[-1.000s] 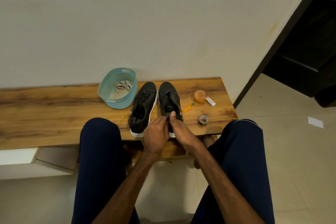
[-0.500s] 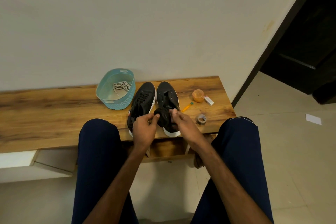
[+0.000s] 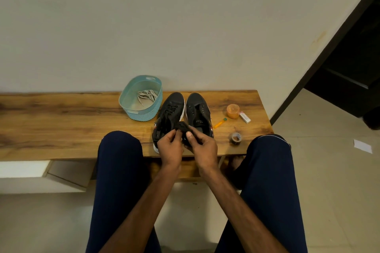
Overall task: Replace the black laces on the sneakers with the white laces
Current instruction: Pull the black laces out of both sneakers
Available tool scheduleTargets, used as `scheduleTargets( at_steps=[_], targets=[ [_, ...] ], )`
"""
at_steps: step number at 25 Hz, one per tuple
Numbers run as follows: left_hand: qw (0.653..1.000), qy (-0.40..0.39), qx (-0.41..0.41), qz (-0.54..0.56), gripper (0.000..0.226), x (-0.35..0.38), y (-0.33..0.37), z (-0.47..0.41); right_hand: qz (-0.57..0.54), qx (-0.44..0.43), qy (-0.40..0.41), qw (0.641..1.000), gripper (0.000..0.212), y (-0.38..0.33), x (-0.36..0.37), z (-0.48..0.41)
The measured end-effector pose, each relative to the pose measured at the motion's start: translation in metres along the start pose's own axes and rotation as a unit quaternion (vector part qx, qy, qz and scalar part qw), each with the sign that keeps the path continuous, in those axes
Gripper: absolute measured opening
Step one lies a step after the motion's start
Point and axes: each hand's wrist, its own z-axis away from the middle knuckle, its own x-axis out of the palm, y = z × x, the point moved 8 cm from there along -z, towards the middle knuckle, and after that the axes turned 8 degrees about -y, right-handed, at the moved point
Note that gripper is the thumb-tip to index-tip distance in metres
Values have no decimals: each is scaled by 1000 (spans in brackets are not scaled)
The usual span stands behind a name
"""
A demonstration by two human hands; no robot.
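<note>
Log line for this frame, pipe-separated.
hands: left hand and right hand both grip bunched black lace | right sneaker: unlaced | left sneaker: laced black | white laces: in basket

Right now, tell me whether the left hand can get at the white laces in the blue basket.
Probably yes. The blue basket is open-topped and the white laces lie uncovered. But the left hand and right hand both grip the bunched black lace, so it must let go first.
</note>
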Motion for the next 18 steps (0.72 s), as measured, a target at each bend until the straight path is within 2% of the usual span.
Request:
scheduleTargets(
  at_steps=[4,6,10,13,18],
  targets=[
    [991,46,-78,97,18,-9,-11,1,26,-25,45,998,26,-8,4,2],
    [988,41,-94,113,17,-13,-10,1,37,-60,61,996,24,-17,6,2],
    [979,-54,-122,153,18,-14,-7,-7,33,-91,50,994,23,-25,11,-2],
    [971,-85,-139,174,18,-20,-4,-11,72,-113,38,990,24,-29,16,-2],
    [956,-169,-161,176,34,-25,5,-11,91,-128,37,987,25,-30,19,-6]
  ],
)
